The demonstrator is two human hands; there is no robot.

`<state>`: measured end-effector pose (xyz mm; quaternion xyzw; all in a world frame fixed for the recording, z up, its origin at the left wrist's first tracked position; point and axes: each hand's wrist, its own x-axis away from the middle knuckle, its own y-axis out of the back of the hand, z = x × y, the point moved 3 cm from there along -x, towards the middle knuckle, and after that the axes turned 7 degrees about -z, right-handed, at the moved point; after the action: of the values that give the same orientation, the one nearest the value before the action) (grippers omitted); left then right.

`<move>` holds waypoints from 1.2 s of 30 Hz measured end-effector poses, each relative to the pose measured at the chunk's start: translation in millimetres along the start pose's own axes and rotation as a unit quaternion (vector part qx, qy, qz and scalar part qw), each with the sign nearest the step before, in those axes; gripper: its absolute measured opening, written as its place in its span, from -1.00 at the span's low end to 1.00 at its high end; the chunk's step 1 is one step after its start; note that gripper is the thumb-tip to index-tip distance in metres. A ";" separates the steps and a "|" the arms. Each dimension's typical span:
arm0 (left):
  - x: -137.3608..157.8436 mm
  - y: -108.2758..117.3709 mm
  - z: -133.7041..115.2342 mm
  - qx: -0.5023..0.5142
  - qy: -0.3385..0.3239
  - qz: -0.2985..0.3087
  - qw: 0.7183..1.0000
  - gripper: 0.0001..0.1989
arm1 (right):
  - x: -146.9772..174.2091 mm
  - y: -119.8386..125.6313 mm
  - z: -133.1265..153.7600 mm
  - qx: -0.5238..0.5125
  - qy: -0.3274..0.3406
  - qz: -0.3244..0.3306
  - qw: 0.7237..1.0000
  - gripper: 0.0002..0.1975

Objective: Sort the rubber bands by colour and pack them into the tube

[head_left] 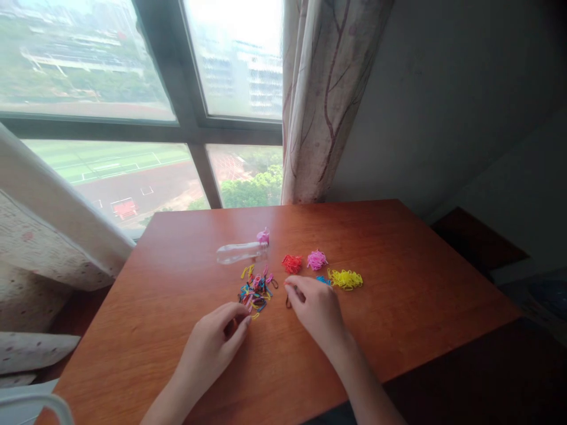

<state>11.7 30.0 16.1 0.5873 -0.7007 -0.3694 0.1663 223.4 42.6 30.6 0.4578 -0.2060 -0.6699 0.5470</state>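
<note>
Mixed pile of small loops (257, 291): we place it between the table's (411, 260) far and near edges, nearer the left edge. Left hand (215, 337) is at the pile's near side, thumb and index tips close together beside a yellow loop (255, 316); we can't tell whether they grip anything. Right hand (321, 304), right-edge side of the pile: thumb and index tips together, orange speck (287, 284) at them, clamped or not we can't tell. Dark loop (288, 302) just below those tips. Toward the far edge, we see a red heap (292, 264) and pink heap (317, 260); yellow heap (347, 279) more toward the right edge, blue heap (323, 280) beside it, partly hidden by the right hand. Clear bottle (239, 252) with pink top (263, 236) lies between pile and far edge. Handling, our guess: loops very light, thin, bendy, prone to tangling, a bit slippery. We'd pinch one by its rounded end, fingertips only.
</note>
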 end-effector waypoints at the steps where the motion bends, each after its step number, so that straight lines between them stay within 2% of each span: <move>1: 0.2 -0.5 -0.1 -0.001 -0.002 0.002 1.000 -0.83 | -9.5 2.3 -4.5 0.006 -0.005 -0.002 1.000 -0.86; 8: 2.7 -0.7 -0.8 -0.009 -0.006 -0.001 1.000 -0.84 | -58.8 -2.2 -15.8 0.078 -0.024 0.046 0.996 -0.86; 13: 4.2 -1.9 -0.1 -0.013 -0.004 0.005 1.000 -0.84 | -64.5 -5.4 -22.0 0.108 -0.034 0.058 0.992 -0.87; 19: 4.4 -2.2 -0.3 -0.005 -0.001 -0.002 1.000 -0.85 | -58.0 2.2 -26.1 0.133 -0.044 0.053 0.989 -0.84; 23: 4.5 -2.1 0.5 -0.003 -0.001 -0.005 1.000 -0.85 | -40.9 8.4 -23.0 0.103 -0.039 0.027 0.994 -0.84; 27: 2.8 -1.7 1.2 -0.003 -0.003 -0.005 1.000 -0.86 | -7.1 10.2 -16.6 0.009 -0.032 0.004 0.999 -0.83; 31: 0.1 -2.4 -0.3 0.003 -0.003 -0.010 1.000 -0.85 | 33.3 5.0 -8.1 -0.056 -0.029 0.017 0.998 -0.81; 36: -2.2 -5.9 -4.9 0.004 -0.018 0.000 1.000 -0.85 | 66.4 -3.2 -3.0 -0.074 -0.027 0.032 0.996 -0.79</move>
<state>19.7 30.3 15.6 0.5813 -0.7051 -0.3768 0.1514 225.4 -16.9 0.8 0.3904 -0.1852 -0.6776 0.5951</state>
